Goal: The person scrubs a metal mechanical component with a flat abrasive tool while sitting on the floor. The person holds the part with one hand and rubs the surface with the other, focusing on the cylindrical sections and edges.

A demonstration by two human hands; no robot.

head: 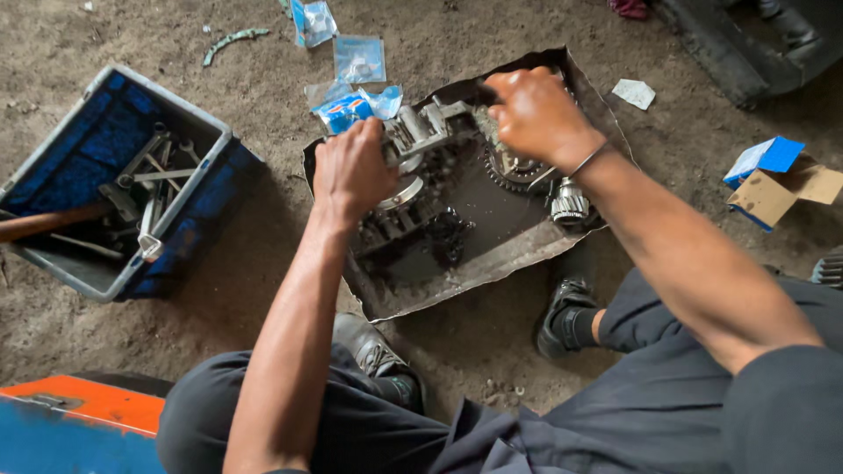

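Metal gear assembly (pixel 430 132) sits at the far side of a bent, oil-blackened sheet-metal tray (pixel 492 263), which lies on the dirt floor (pixel 263 263) between my feet. The assembly is grey, with shafts and blocky parts; its lower portions are dark with oil.

My left hand (pixel 351 171) is closed over the near-left end of the assembly, fingers wrapped around it, knuckles up. My right hand (pixel 536 114) is curled shut over the far-right end, gripping a part I cannot identify beneath the fingers. A thin bangle (pixel 588 160) rides on the right wrist.

Just under the right hand: a toothed sprocket (pixel 514 174), lying flat in the oil. Beside it, near the tray's right edge, a small bright splined gear (pixel 569 202). A round shiny disc (pixel 402 193) shows just below my left hand.

Outward: clear and blue plastic packets (pixel 356 83) lie touching the tray's far-left corner. To the left, well apart, a blue and grey crate (pixel 189 224) holds wrenches and a wooden handle (pixel 48 221). To the right, an opened cardboard box (pixel 777 184) with a blue flap. My black shoes (pixel 562 316) flank the tray's near edge.
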